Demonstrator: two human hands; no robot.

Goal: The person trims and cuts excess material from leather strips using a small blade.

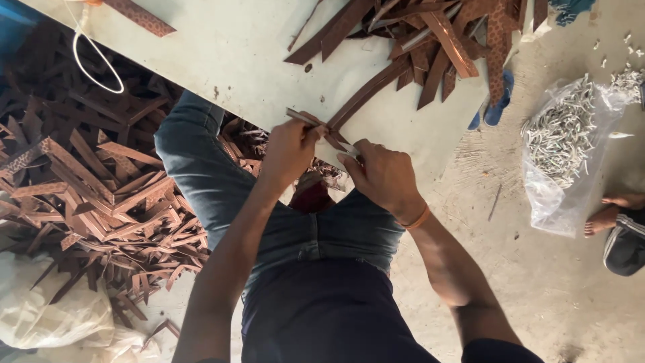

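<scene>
Brown leather strips [363,94] meet at the near edge of the pale board [235,54], right where my two hands come together. From my feed, my left hand [290,149] is closed with fingers and thumb pinched on the end of a short strip that pokes out to the left at the board's edge. My right hand [384,176] is curled shut just beside it, fingers on the lower end of a long strip that runs up and to the right toward the pile; a small pale object shows at its fingertips, but I cannot tell what it is. The two hands nearly touch.

A heap of cut strips [443,33] covers the far right part of the board, well apart from my hands. Left of my knee, a big pile of brown offcuts [101,195] covers the floor, with a white sack [47,316] below it. On the right, a clear plastic bag of small pale pieces [561,141] sits on the concrete, and another person's bare foot [615,210] lies just past it. Blue sandals [497,101] peek out beyond the board's right edge.

The middle of the board is bare, and so is the concrete to my right.
</scene>
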